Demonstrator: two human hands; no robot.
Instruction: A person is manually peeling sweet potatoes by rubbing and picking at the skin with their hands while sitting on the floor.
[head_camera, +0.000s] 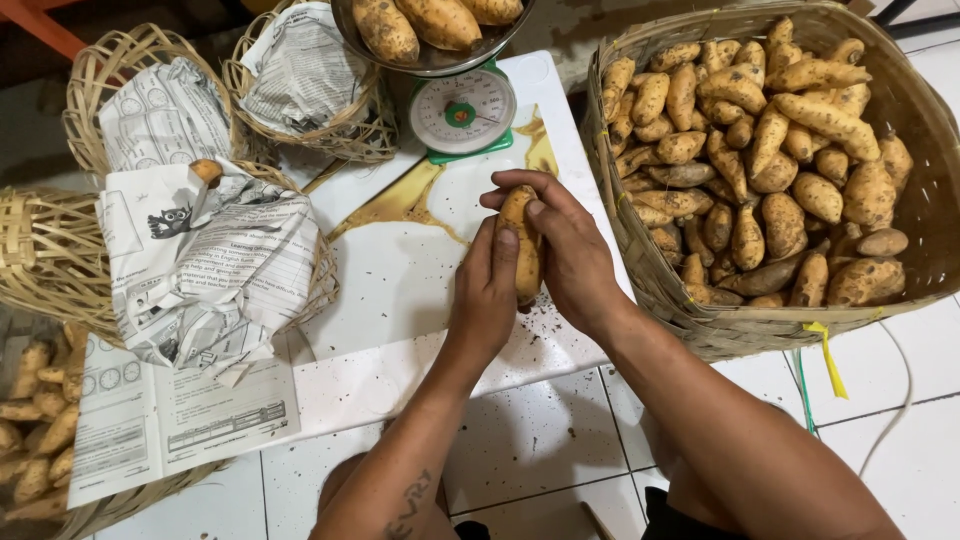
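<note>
Both hands hold one orange-brown sweet potato (521, 240) upright over a white board (400, 290) speckled with dirt. My left hand (485, 295) presses its lower left side, thumb up along it. My right hand (565, 245) wraps over its top and right side. A large woven basket (640, 270) at the right is full of several similar sweet potatoes (770, 170).
A green-and-white kitchen scale (462, 110) with a metal bowl of sweet potatoes (430, 25) stands at the board's far end. Small woven baskets lined with newspaper (200, 260) sit at the left, one holding sweet potatoes (35, 430). White tiled floor (540, 440) lies below.
</note>
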